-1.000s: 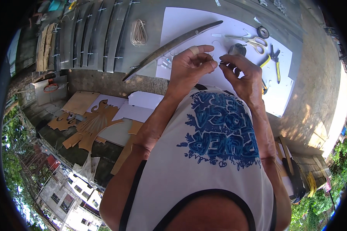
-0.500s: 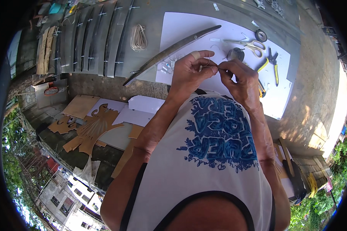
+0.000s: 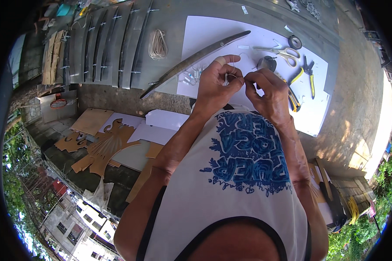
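Observation:
Above a white paper sheet (image 3: pixel 320 93), my left hand (image 3: pixel 217 85) pinches a thin pale string (image 3: pixel 234 64) that loops around its fingers. A strip of tape or bandage wraps one of its fingers. Close beside it, my right hand (image 3: pixel 268 89) is closed in a pinch, its fingertips almost meeting the left ones at the string. The exact pinch is too small to make out. Left of the hands, a long dark curved strip (image 3: pixel 196 59) lies across the paper, with a small tie near its lower end. A dark round spool or can (image 3: pixel 267 63) stands just beyond my right hand.
Scissors (image 3: pixel 287 54), a black tape roll (image 3: pixel 295 42), yellow-handled pliers (image 3: pixel 309 74) and a yellow-black cutter (image 3: pixel 294 102) lie at right. A cord coil (image 3: pixel 157 44) and several tied curved strips (image 3: pixel 124 48) lie left. Brown cut-out boards (image 3: pixel 111 145) rest below the table edge.
My right hand has shifted slightly left and down, and its fingers have curled differently. The left hand has turned a little; the string stays between the hands.

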Available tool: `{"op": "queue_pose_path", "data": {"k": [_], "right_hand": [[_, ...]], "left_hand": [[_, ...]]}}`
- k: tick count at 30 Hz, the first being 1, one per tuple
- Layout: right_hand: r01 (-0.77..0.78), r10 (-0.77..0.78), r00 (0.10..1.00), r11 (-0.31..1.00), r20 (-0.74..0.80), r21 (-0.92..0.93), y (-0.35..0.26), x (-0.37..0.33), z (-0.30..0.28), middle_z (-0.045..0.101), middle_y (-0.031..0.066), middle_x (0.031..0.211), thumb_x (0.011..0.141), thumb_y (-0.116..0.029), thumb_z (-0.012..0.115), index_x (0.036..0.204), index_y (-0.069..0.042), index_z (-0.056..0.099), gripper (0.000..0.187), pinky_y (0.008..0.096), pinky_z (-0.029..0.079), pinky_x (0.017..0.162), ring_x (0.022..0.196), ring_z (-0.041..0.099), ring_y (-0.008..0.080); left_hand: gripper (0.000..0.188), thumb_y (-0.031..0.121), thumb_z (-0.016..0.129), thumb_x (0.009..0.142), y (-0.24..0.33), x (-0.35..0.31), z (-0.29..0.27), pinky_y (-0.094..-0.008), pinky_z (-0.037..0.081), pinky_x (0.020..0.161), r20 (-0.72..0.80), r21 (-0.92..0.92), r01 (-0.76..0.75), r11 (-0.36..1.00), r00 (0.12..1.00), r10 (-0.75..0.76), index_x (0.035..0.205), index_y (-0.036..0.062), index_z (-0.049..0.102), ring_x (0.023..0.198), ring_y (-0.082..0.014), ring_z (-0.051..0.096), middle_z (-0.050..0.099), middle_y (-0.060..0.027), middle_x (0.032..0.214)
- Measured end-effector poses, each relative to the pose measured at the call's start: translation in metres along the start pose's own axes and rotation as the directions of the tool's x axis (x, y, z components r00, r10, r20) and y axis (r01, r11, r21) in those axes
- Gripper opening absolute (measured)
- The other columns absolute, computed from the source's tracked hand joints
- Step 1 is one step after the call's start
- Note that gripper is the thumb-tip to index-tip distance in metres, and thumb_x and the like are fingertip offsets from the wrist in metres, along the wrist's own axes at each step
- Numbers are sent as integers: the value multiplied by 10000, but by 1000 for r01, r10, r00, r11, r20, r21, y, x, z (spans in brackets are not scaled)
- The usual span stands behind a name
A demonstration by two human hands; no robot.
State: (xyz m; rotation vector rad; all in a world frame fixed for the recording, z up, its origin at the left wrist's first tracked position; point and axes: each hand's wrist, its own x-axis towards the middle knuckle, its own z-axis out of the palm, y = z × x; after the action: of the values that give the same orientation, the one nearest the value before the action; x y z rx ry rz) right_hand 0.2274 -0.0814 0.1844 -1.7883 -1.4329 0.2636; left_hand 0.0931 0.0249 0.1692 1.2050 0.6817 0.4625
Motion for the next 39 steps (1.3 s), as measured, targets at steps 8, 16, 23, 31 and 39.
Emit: {"op": "queue_pose_path", "data": {"k": [8, 16, 23, 31, 39], "right_hand": [[-92, 37, 952, 981, -303, -169, 4, 7, -3, 646, 86, 753, 721, 36, 689, 828, -37, 662, 132, 327, 515, 579, 612, 625, 233], [-663, 300, 702, 607, -646, -438, 85, 0, -143, 765, 43, 852, 908, -257, 699, 1087, -104, 761, 243, 311, 558, 676, 703, 709, 143], [-535, 455, 830, 813, -324, -230, 91, -18, -106, 752, 79, 976, 981, -165, 557, 1261, -114, 678, 309, 318, 557, 723, 733, 697, 137], [-595, 568, 793, 801, 221, 75, 65, -52, -45, 710, 78, 796, 932, -91, 647, 1095, 9, 710, 202, 269, 486, 579, 608, 606, 110], [-588, 574, 797, 809, 189, 19, 102, -115, -22, 680, 85, 735, 928, -83, 638, 1060, 19, 707, 180, 297, 487, 562, 562, 600, 133]], "left_hand": [[405, -48, 659, 845, 0, -1, 8, -232, 478, 775, -114, -28, -112, 993, 988, 108, 1233, -70, 542, 863, -103, 596, 650, -78, 969], [511, -45, 740, 816, -5, -1, -16, -245, 517, 766, -161, -239, -80, 968, 986, 42, 1279, -84, 528, 866, -124, 636, 680, -101, 953], [467, -26, 754, 817, -16, 13, -18, -262, 538, 783, -61, -137, -2, 991, 998, -6, 1240, -57, 559, 887, -145, 657, 698, -113, 930], [429, 132, 805, 782, -109, 56, -3, -300, 535, 823, 200, 493, -135, 860, 979, 39, 1157, -12, 655, 860, -190, 707, 752, -103, 970], [261, 153, 763, 841, -61, 61, -60, -302, 558, 697, -147, 649, -265, 714, 876, 459, 1079, 51, 731, 770, -180, 714, 746, -120, 881]]}}
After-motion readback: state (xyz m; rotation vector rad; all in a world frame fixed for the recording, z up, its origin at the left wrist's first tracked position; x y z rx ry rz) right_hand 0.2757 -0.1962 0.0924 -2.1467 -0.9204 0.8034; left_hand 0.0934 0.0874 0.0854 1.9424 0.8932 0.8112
